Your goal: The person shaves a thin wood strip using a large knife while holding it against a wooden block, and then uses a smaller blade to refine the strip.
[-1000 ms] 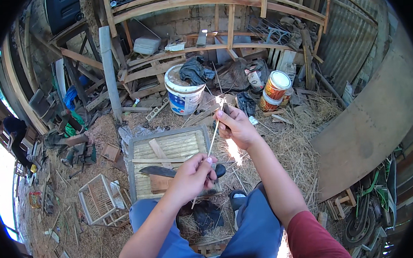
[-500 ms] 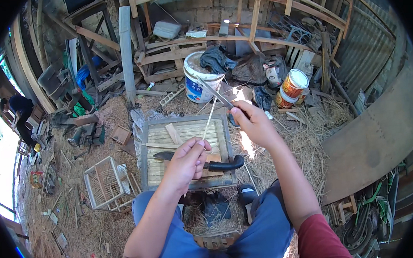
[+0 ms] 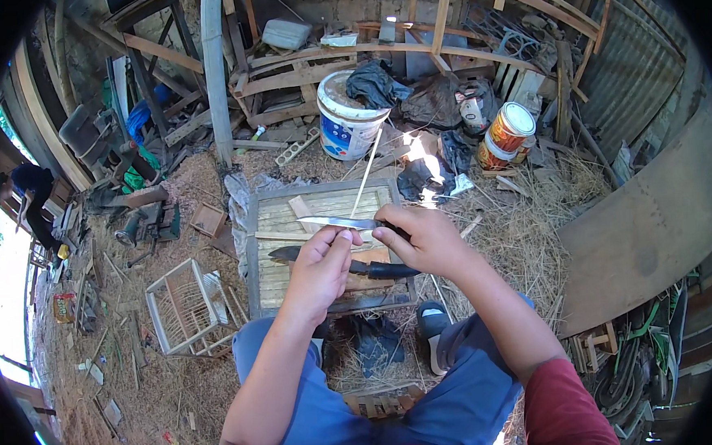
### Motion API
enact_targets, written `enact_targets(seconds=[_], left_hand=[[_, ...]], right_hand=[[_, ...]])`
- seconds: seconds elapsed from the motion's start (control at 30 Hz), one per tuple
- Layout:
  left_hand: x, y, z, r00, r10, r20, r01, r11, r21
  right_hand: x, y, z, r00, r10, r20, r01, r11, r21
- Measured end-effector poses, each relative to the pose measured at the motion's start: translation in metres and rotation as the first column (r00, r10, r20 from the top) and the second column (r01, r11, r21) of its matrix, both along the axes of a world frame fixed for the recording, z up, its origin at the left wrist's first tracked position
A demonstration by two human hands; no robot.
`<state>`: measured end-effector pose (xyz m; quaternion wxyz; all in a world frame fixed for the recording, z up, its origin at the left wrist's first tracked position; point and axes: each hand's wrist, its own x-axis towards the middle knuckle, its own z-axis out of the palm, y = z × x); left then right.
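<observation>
My left hand (image 3: 318, 275) pinches a thin pale strip of wood or bamboo (image 3: 367, 173) that slants up and away from the fingers. My right hand (image 3: 424, 236) is closed round the dark handle of a knife (image 3: 335, 221). Its bright blade points left and lies across the strip, just above my left fingertips. Beneath both hands, a larger curved knife with a black handle (image 3: 391, 270) rests on a framed slatted wooden board (image 3: 254, 265); my left hand hides part of it. A small wood block (image 3: 299, 206) also lies on the slats.
Left of the board stands a small wooden cage (image 3: 184, 310). Beyond it are a white bucket (image 3: 346, 133) with black plastic on top and an orange can (image 3: 507, 138). Straw and shavings cover the ground. A large sheet (image 3: 642, 242) leans at right. Another person (image 3: 32, 197) bends at far left.
The knife in my right hand has come down and toward me, from pointing up along the strip to lying crosswise near my left fingers. My left hand keeps its pinch on the strip.
</observation>
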<state>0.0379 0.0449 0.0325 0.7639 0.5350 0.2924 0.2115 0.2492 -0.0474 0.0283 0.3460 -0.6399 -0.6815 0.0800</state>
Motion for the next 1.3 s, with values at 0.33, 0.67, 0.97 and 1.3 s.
enact_targets(seconds=[0.33,0.67,0.97,1.3], left_hand=[[0.005,-0.004,-0.010,0.993,0.112,-0.034,-0.107,0.986,0.131],[0.018,-0.012,-0.017,0.997,0.036,-0.067,-0.018,0.969,0.245],[0.027,-0.011,-0.027,0.997,0.062,-0.053,-0.043,0.952,0.302],[0.023,-0.026,-0.032,0.996,0.080,-0.044,-0.048,0.868,0.494]], right_hand=[[0.001,0.007,-0.005,0.994,-0.045,0.100,0.030,0.989,0.147],[0.061,0.004,-0.008,0.943,-0.327,-0.059,0.331,0.939,0.094],[0.054,-0.007,-0.005,0.984,-0.172,0.049,0.169,0.984,0.060],[0.072,-0.005,-0.005,0.945,-0.328,0.006,0.320,0.926,0.200]])
